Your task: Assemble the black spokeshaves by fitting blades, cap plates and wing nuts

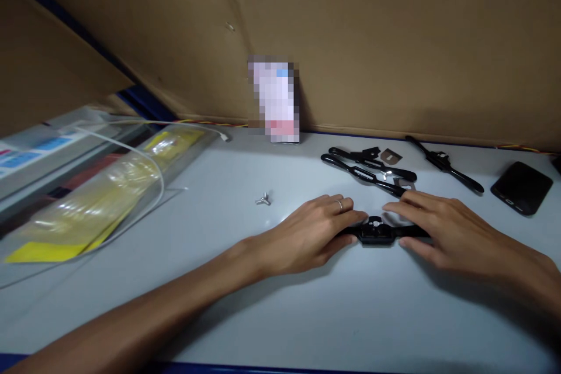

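Lying flat on the pale table [307, 315], a black spokeshave [376, 232] sits right of centre in the frame, its long axis running left to right across the picture. Only its middle body, with a small screw on top, shows between the two hands; both handles are covered.

The left hand [318, 234] comes in from the lower left and lies over the left handle, fingers curved across the far side and thumb tucked along the near side, a loose hold rather than a tight fist. A ring [339, 204] shows on one finger. The right hand [442, 228] enters from the lower right and covers the right handle the same way, fingers stretched long over the top and thumb along the near edge. Both hands touch the tool, one at each end, so neither is nearer than the other.

Just behind the hands, toward the upper right, two more black spokeshave bodies [368, 169] lie crossed, with a small flat blade [391, 156] beside them and another body [445, 163] further right. A dark smartphone [521, 187] lies at the right edge. A small wing nut [263, 200] sits alone to the left of the left hand, apart from it. At the far left lies a clear plastic bag [96, 198] with yellow contents, and a cardboard wall [394, 41] fills the top of the frame.
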`<state>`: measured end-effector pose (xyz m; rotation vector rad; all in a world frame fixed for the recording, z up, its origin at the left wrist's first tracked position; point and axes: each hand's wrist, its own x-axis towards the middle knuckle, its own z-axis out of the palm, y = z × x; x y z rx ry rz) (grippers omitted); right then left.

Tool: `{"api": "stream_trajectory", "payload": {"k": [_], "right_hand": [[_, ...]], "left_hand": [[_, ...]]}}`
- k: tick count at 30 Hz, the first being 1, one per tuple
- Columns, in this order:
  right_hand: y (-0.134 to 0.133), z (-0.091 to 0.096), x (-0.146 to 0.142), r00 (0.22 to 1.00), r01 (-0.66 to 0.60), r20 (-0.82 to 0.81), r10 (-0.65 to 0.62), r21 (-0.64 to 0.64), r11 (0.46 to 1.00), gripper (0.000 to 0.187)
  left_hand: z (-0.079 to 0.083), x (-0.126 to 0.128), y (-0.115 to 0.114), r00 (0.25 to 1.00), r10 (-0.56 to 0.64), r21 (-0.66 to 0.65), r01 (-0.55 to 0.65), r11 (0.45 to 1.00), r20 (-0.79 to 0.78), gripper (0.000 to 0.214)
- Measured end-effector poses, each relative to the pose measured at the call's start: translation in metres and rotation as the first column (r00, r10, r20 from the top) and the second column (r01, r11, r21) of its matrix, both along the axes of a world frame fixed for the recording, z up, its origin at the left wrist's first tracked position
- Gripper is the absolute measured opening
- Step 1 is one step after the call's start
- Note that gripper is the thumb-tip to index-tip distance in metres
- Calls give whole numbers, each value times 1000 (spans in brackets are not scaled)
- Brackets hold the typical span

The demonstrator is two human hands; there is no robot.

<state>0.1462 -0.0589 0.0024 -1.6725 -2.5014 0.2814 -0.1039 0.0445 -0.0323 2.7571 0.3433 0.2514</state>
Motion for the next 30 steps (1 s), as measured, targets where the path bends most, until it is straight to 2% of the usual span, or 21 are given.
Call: {"api": "stream_trajectory", "payload": {"k": [4,11,22,26,30], "right_hand": [[-2,3,-1,998,-15,-56,20,92,996,28],[0,-3,-7,998,-44,-52,44,7,999,26],[-1,-8,-7,990,-58,-125,61,29,998,19],[0,-16,-16,997,-27,-67,39,177,984,27],[2,-20,-30,996,-38,88,6,368,929,36]], "left_hand": [[0,1,1,1000,-1,5,1,1000,-10,30],[1,1,1,1000,1,15,-1,1000,-16,27],[-2,1,2,1000,0,21,0,1000,1,21],[-3,1,1,1000,7,20,-7,1000,14,17],[-4,3,0,999,18,50,-20,999,40,14]]}}
